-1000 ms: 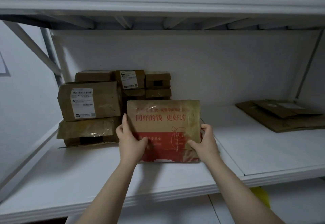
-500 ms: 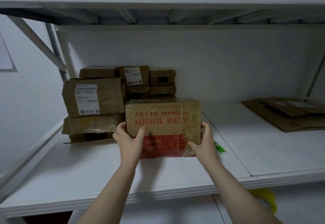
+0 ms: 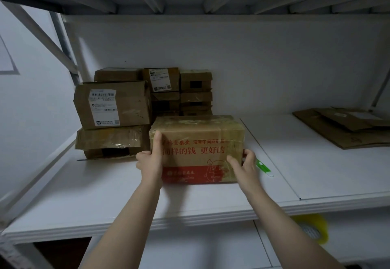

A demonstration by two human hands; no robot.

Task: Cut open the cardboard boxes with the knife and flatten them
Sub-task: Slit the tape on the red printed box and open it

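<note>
Gripping the printed box [image 3: 196, 142] by its two ends, the left hand [image 3: 149, 163] and right hand [image 3: 244, 167] hold it upright on the shelf [image 3: 316, 173], beside stacked boxes [image 3: 114, 108]. The green knife [image 3: 263, 167] lies just right of it.

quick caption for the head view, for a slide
The left hand and right hand grip a taped box on the shelf, a green knife beside its right end, more boxes stacked behind.

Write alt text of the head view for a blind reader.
The left hand and right hand grip the sides of a red-printed box on a white shelf. A green knife lies right of it; more boxes are stacked behind.
</note>
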